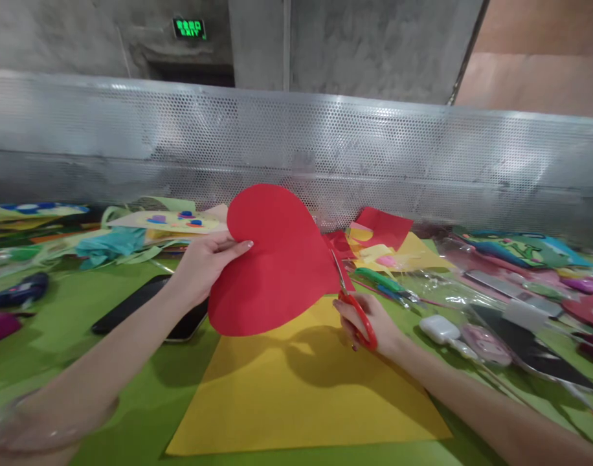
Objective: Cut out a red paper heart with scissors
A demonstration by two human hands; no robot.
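Note:
A red paper heart point(277, 265) is held up on its side, its notch to the left and its point to the right. My left hand point(206, 262) pinches it near the notch, thumb on the front face. In my right hand point(371, 323) is a pair of scissors with red handles point(362, 317). The blades point up and away, along the right edge of the heart near its point; whether they touch the paper I cannot tell. Beneath both hands a yellow sheet point(306, 401) lies flat and carries their shadows.
On the green table point(136, 401), a dark tablet or phone point(136, 304) lies left of the sheet. Red and yellow paper scraps point(398, 249) lie behind. At right are a white earbud case point(439, 329) and a phone point(534, 349). A perforated metal panel point(296, 142) stands behind.

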